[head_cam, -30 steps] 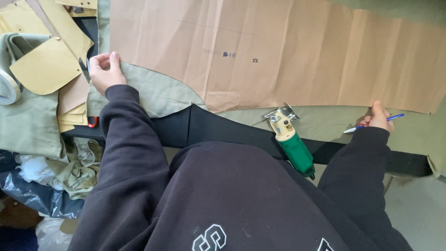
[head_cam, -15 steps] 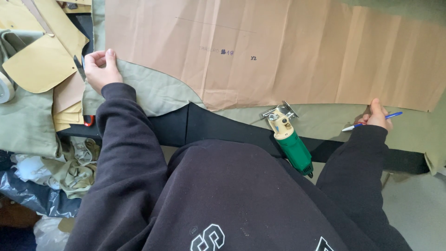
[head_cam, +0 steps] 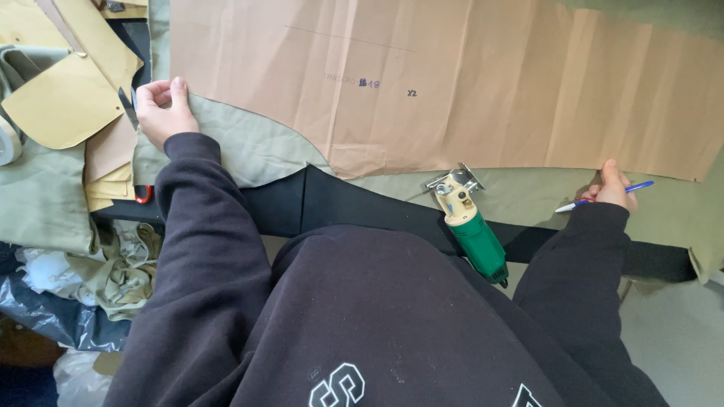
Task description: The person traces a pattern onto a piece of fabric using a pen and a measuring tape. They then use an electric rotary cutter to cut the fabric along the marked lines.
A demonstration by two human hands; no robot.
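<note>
Left hand [head_cam: 160,111] sits at the upper left of the frame, fingers curled and pinching the corner of the big brown paper pattern [head_cam: 452,83] together with the olive cloth [head_cam: 249,147] under it. Right hand [head_cam: 609,188] is over at the right edge, closed around a blue pen [head_cam: 603,196] whose tip lies on the cloth just below the lower edge of the paper.

The pattern lies flat across the upper middle and right of the frame and covers most of the cloth. The cloth shows as a strip along the paper's lower edge and a curved flap at lower left, hanging over the black table edge [head_cam: 354,203].

How far along? By my reading, the paper is laid out and held in place, and the pen is at its edge. I can't make out a drawn line on the cloth, so the marking looks barely begun at best. The cloth shows uncut along the paper's edge, and the cutter lies untouched.

Count: one big paper pattern, one pen, one green-handled electric cutter [head_cam: 469,220] lying at lower centre between the arms. A stack of smaller yellow card patterns [head_cam: 64,105] at upper left, number unclear, and a heap of cloth scraps [head_cam: 113,267] at lower left.
</note>
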